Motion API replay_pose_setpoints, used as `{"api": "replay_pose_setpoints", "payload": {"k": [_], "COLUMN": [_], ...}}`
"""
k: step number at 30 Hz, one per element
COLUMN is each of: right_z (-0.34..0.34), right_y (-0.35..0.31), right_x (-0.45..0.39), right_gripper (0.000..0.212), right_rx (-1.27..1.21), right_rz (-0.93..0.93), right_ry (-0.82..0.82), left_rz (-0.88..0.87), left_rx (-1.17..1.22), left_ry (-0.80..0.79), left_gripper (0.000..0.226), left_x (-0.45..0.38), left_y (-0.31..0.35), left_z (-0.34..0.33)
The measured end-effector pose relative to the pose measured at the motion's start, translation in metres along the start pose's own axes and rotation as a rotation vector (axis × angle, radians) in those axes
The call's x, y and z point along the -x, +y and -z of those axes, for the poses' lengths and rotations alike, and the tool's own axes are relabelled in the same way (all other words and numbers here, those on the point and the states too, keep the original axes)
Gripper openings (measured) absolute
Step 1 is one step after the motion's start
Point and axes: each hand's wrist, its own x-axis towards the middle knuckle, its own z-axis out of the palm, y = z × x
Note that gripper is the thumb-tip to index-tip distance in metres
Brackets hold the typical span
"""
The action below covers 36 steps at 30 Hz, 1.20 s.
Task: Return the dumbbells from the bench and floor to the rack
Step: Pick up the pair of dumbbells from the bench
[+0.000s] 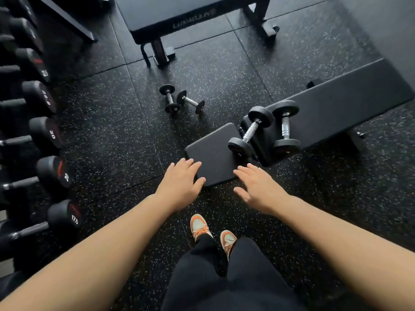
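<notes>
Gym floor (107, 131): 2 dumbbells (180, 101), bench (336, 104) nearby.

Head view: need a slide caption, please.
Both open hands, left hand and right hand, reach toward two bench dumbbells.

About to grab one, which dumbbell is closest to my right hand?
The bench dumbbell lying diagonally, nearest your right hand; its neighbour sits farther back.
</notes>
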Motion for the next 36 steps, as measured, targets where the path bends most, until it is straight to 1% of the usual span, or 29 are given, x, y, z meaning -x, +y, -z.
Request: {"api": "replay_pose_setpoints", "payload": {"k": [5,10,14,18,22,26,29,33,36], "right_z": [0.005,0.017,0.028,0.039,0.043,0.046,0.046,0.036,0.024], "right_y": [0.017,0.050,0.091,0.145,0.207,0.262,0.295,0.323,0.333], "right_x": [-0.010,-0.025,-0.046,-0.075,-0.105,-0.138,-0.167,-0.199,-0.219], "right_gripper": [0.062,0.061,0.061,0.061,0.061,0.059,0.059,0.058,0.048], "right_rx": [-0.044,-0.073,-0.087,-0.108,-0.118,-0.138,-0.196,-0.344,-0.524], "right_rz": [-0.084,-0.146,-0.172,-0.172,-0.170,-0.153,-0.181,-0.299,-0.484], "right_ry": [0.000,-0.007,0.007,-0.002,-0.056,-0.103,-0.142,-0.158,-0.124], "left_rz": [-0.054,-0.099,-0.143,-0.131,-0.064,0.081,0.187,0.292,0.380], "left_rx": [-0.036,-0.026,-0.054,-0.042,0.027,0.152,0.259,0.331,0.378], "left_ry": [-0.024,-0.046,-0.051,-0.065,-0.100,-0.164,-0.189,-0.208,-0.239], "left_gripper": [0.062,0.063,0.062,0.062,0.060,0.064,0.065,0.062,0.055], "left_x": [-0.040,-0.085,-0.133,-0.191,-0.249,-0.306,-0.344,-0.379,-0.395], "left_y": [0.003,0.028,0.054,0.086,0.122,0.151,0.165,0.174,0.172], "left_z": [0.008,0.015,0.013,0.005,-0.009,-0.030,-0.046,-0.065,-0.083]}}
